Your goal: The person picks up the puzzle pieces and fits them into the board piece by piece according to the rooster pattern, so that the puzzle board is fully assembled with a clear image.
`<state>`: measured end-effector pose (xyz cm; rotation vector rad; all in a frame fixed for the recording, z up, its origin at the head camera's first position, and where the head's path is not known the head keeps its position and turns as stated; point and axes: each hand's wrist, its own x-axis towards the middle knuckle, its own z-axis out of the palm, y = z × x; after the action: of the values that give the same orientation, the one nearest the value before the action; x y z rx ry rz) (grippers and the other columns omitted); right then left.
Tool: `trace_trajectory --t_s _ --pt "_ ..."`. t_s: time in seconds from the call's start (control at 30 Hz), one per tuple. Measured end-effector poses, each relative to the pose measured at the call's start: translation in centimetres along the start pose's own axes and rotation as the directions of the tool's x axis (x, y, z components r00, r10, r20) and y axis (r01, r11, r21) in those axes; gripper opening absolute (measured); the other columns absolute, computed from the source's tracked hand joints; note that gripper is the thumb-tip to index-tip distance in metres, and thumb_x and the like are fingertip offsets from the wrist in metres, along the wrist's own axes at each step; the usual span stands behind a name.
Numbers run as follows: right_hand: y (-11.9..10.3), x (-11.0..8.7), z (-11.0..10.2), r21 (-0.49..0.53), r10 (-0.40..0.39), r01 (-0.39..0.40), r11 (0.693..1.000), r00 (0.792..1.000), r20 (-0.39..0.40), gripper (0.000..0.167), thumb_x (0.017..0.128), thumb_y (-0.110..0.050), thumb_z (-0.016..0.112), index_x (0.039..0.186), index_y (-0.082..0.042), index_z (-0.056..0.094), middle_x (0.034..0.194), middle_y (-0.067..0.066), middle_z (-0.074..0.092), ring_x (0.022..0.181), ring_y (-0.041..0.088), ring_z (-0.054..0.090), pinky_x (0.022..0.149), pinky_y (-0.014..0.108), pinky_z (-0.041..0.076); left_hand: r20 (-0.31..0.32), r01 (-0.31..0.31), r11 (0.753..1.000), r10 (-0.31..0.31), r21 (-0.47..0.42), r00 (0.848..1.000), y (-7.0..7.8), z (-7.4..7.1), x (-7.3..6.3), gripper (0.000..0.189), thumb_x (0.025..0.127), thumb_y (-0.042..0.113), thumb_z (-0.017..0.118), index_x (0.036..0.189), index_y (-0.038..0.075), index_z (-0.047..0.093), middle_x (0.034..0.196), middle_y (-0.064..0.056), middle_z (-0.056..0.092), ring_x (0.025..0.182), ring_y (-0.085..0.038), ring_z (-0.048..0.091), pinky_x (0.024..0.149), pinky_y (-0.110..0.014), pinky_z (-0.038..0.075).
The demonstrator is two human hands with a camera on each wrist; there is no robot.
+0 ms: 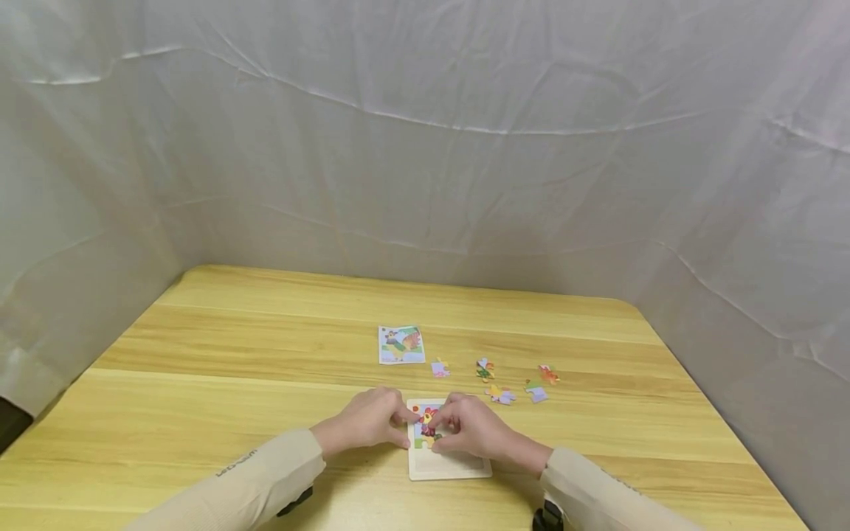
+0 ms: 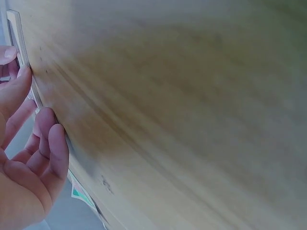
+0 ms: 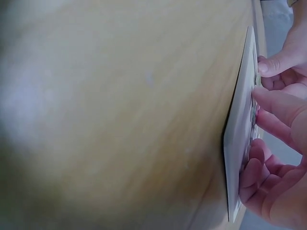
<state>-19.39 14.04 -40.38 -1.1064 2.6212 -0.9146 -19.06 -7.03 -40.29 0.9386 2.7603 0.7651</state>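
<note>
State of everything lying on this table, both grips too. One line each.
Cream rectangular puzzle board: flat, partly filled, lower strip bare
Loose multicoloured jigsaw pieces: scattered, unplaced
White rectangular picture card: picture side up
Left-hand grip: thumb and index finger at board's left edge
Right-hand grip: thumb and index finger at multicoloured fitted pieces; pinch unclear

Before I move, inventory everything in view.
Rectangular puzzle tray: one, cream, between hands.
Fitted jigsaw pieces: count hidden, multicoloured, inside tray.
Loose jigsaw pieces: five, multicoloured, beyond tray.
Rectangular printed card: one, multicoloured, left of loose pieces.
Wooden table: one, yellow, underneath.
Creased sheeting: count unclear, grey, around table.
Left hand: one, bare, tray's left edge.
Right hand: one, bare, over tray.
Long sleeves: two, beige, forearms.
Wrist gear: two, black, at cuffs.
</note>
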Motion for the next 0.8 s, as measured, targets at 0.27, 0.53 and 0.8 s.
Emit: trace_trajectory --t_s 0.27,0.53,0.8 --pt "0.03 0.13 -0.03 -0.047 -0.008 0.009 0.999 1.0 0.009 0.018 0.07 -0.008 0.073 0.088 -0.007 0.071 0.07 -0.005 0.049 0.061 0.006 0.042 0.053 0.018 0.039 0.007 -0.028 0.999 0.028 0.037 1.0 -0.02 -0.14 0.14 0.038 0.064 0.029 0.077 0.097 0.013 0.07 0.063 0.011 0.044 0.056 -0.002 0.034 0.048 -0.017 0.033" --pt "-0.21 0.24 0.09 -0.041 -0.015 0.016 0.999 0.999 0.031 0.017 0.071 -0.007 0.072 0.088 -0.004 0.07 0.071 -0.006 0.051 0.062 0.005 0.045 0.055 0.016 0.042 0.015 -0.095 0.991 0.094 0.09 0.995 0.07 -0.21 0.09 0.033 0.066 0.029 0.075 0.095 0.015 0.071 0.063 0.012 0.043 0.057 -0.002 0.034 0.049 -0.016 0.034" --pt "-0.04 0.3 0.06 -0.034 0.025 -0.024 0.999 0.999 0.029 0.016 0.071 -0.01 0.074 0.086 -0.006 0.071 0.07 -0.007 0.05 0.062 0.004 0.045 0.056 0.018 0.042 0.013 -0.129 0.987 0.129 0.098 0.992 -0.04 -0.13 0.17 0.031 0.066 0.029 0.074 0.094 0.015 0.071 0.063 0.012 0.041 0.057 -0.002 0.034 0.05 -0.015 0.033"
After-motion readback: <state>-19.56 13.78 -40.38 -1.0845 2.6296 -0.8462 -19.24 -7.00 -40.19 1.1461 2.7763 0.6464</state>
